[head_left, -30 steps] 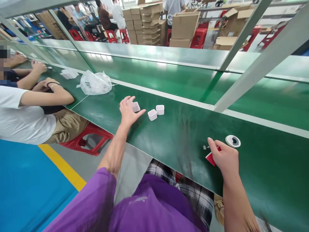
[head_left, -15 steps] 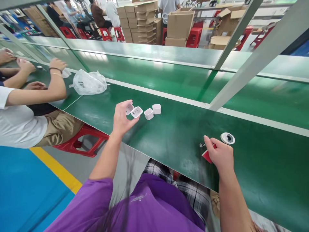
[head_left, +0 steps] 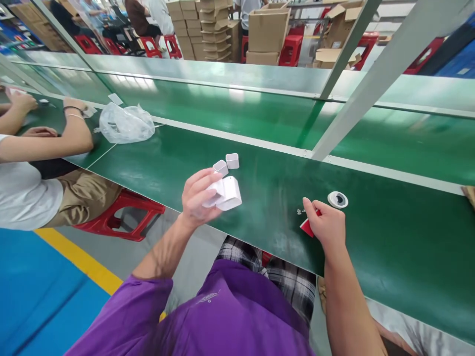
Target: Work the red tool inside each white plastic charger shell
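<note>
My left hand (head_left: 198,200) is closed around two white charger housings (head_left: 229,194), raised over the near side of the green bench and slightly blurred. Just beyond them, two more white charger housings (head_left: 232,161) stand on the bench, one partly behind my fingers. To the right, my right hand (head_left: 327,222) rests near the bench top with curled fingers, gripping a flat red piece (head_left: 307,228) with a pale edge. Small pale bits (head_left: 299,211) lie beside its thumb. A round white item with a dark centre (head_left: 337,200) lies just past the knuckles.
A clear plastic bag (head_left: 126,123) sits on the green bench (head_left: 260,198) at the left. A co-worker's arm (head_left: 55,143) works beyond it. A slanted metal post (head_left: 356,94) rises from the bench's back rail. Cardboard boxes (head_left: 267,32) are stacked behind.
My left hand has come nearer and turned over, so the housings' slotted faces no longer show. My right hand keeps its grip on the red piece. The whole view has shifted slightly.
</note>
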Action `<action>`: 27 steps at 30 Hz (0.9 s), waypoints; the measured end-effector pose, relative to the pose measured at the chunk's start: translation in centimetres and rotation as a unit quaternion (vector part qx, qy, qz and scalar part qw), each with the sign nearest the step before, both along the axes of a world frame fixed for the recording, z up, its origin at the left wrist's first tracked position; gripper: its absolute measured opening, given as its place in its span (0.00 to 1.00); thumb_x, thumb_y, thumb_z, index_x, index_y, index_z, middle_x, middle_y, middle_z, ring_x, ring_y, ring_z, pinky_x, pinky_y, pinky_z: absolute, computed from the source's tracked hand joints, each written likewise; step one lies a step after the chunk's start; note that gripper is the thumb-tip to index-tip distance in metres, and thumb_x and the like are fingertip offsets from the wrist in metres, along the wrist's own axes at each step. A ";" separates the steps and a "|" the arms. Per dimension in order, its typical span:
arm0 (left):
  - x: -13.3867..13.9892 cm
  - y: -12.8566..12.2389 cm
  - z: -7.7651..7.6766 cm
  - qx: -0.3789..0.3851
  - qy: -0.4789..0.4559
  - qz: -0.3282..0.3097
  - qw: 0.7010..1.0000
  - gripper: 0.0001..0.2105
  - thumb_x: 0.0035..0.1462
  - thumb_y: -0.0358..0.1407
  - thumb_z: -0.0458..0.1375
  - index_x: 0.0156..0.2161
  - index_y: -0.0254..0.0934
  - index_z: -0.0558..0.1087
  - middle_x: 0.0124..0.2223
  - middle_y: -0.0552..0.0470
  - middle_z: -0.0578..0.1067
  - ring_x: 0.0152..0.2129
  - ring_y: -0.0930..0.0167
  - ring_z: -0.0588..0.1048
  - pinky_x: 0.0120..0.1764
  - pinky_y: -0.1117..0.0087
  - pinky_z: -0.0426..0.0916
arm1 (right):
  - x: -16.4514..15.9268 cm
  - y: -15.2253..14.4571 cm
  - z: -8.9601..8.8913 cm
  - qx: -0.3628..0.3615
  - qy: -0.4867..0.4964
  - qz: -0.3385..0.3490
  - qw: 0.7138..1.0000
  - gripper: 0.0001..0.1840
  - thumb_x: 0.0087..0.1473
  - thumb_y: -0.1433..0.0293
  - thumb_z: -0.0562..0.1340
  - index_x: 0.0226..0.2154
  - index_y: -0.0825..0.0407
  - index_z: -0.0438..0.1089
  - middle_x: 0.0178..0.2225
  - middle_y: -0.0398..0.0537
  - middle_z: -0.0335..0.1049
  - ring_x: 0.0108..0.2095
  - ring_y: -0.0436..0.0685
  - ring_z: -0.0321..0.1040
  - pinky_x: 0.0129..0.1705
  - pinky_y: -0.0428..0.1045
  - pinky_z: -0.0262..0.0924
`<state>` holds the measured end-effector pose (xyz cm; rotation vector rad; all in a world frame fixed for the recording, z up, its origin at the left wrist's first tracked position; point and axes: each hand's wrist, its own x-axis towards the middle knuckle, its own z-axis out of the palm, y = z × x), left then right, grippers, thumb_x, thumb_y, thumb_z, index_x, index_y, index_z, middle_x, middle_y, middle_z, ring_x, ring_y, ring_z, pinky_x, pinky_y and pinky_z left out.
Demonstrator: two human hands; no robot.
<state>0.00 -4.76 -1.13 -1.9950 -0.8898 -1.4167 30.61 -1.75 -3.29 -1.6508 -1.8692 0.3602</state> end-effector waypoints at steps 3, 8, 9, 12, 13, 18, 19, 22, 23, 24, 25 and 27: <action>0.9 0.0 -1.1 -0.207 -0.070 0.018 0.976 0.28 0.48 0.41 0.66 0.50 0.43 0.57 0.46 0.49 0.73 0.42 0.65 0.74 0.44 0.59 0.71 | -0.1 -0.1 0.0 0.006 0.011 0.003 1.000 0.29 0.56 0.54 0.51 0.13 0.52 0.46 0.11 0.41 0.41 0.16 0.47 0.41 0.23 0.47 0.42; 0.5 0.6 -4.0 -0.536 -0.124 0.083 0.831 0.32 0.44 0.45 0.66 0.51 0.38 0.58 0.47 0.46 0.72 0.42 0.62 0.74 0.44 0.60 0.69 | -0.3 -0.1 0.1 -0.007 0.013 0.012 1.000 0.28 0.57 0.55 0.52 0.13 0.52 0.47 0.12 0.41 0.43 0.17 0.47 0.42 0.24 0.47 0.42; 0.2 0.7 -4.4 -0.563 -0.125 0.068 0.814 0.35 0.44 0.46 0.66 0.53 0.37 0.56 0.49 0.45 0.72 0.44 0.61 0.74 0.47 0.59 0.68 | -0.3 -0.1 0.1 -0.012 0.013 0.013 1.000 0.28 0.56 0.55 0.52 0.13 0.52 0.46 0.12 0.41 0.43 0.17 0.47 0.42 0.24 0.47 0.42; -0.9 0.6 -4.9 -0.597 -0.148 0.004 0.789 0.39 0.48 0.46 0.63 0.60 0.36 0.50 0.54 0.41 0.70 0.51 0.62 0.71 0.54 0.58 0.64 | -0.3 -0.2 0.2 -0.023 0.016 0.008 1.000 0.28 0.56 0.55 0.52 0.13 0.53 0.46 0.12 0.41 0.43 0.17 0.47 0.42 0.24 0.47 0.42; -1.2 0.5 -4.9 -0.601 -0.159 -0.006 0.783 0.37 0.51 0.46 0.61 0.61 0.36 0.50 0.55 0.41 0.70 0.52 0.62 0.71 0.55 0.58 0.63 | -0.4 -0.2 0.3 -0.024 0.017 0.007 1.000 0.28 0.56 0.55 0.52 0.13 0.53 0.47 0.12 0.41 0.44 0.17 0.47 0.42 0.24 0.47 0.42; -1.8 -0.4 -4.1 -0.537 -0.176 0.069 0.822 0.23 0.54 0.46 0.59 0.53 0.37 0.69 0.51 0.46 0.75 0.48 0.63 0.73 0.53 0.61 0.66 | -0.3 -0.1 0.3 -0.030 0.017 0.007 0.999 0.28 0.55 0.56 0.53 0.12 0.53 0.49 0.11 0.42 0.44 0.17 0.47 0.44 0.24 0.47 0.42; -1.7 -0.6 -3.8 -0.499 -0.170 0.084 0.846 0.22 0.53 0.46 0.60 0.51 0.38 0.71 0.50 0.46 0.75 0.46 0.64 0.73 0.51 0.62 0.66 | -0.3 -0.1 0.3 -0.032 0.016 0.007 0.999 0.28 0.55 0.56 0.53 0.12 0.53 0.49 0.11 0.42 0.45 0.16 0.47 0.44 0.24 0.47 0.42; -1.1 -1.3 -3.0 -0.374 -0.128 0.122 0.910 0.21 0.51 0.45 0.64 0.48 0.38 0.74 0.44 0.47 0.73 0.40 0.67 0.73 0.43 0.67 0.69 | -0.3 -0.1 0.2 -0.033 0.014 0.008 0.999 0.28 0.55 0.56 0.54 0.12 0.53 0.50 0.11 0.42 0.45 0.16 0.47 0.44 0.24 0.47 0.42; -0.9 -1.5 -2.8 -0.340 -0.110 0.134 0.924 0.21 0.50 0.45 0.65 0.47 0.39 0.74 0.42 0.48 0.71 0.38 0.68 0.72 0.41 0.68 0.69 | -0.3 -0.1 0.2 -0.033 0.012 0.008 0.999 0.28 0.55 0.56 0.54 0.12 0.53 0.50 0.11 0.42 0.45 0.16 0.47 0.45 0.24 0.47 0.42; -0.6 -1.7 -2.5 -0.311 -0.093 0.144 0.935 0.21 0.49 0.44 0.66 0.47 0.39 0.74 0.40 0.48 0.69 0.37 0.69 0.71 0.40 0.68 0.68 | -0.2 0.0 0.2 -0.033 0.011 0.008 0.999 0.28 0.55 0.57 0.54 0.12 0.53 0.50 0.11 0.42 0.45 0.16 0.47 0.45 0.24 0.48 0.42; -0.4 -1.8 -2.3 -0.289 -0.078 0.150 0.942 0.21 0.49 0.43 0.67 0.47 0.39 0.74 0.40 0.48 0.68 0.36 0.69 0.70 0.39 0.68 0.68 | -0.2 0.0 0.2 -0.034 0.010 0.007 0.999 0.27 0.55 0.56 0.54 0.12 0.53 0.50 0.11 0.42 0.46 0.17 0.48 0.45 0.24 0.48 0.42; 0.0 -2.0 -1.9 -0.257 -0.054 0.150 0.953 0.21 0.50 0.42 0.66 0.48 0.39 0.72 0.40 0.48 0.67 0.37 0.69 0.70 0.40 0.68 0.68 | -0.2 0.0 0.3 -0.034 0.008 0.007 0.999 0.27 0.55 0.56 0.54 0.12 0.53 0.49 0.11 0.42 0.46 0.17 0.48 0.45 0.24 0.48 0.42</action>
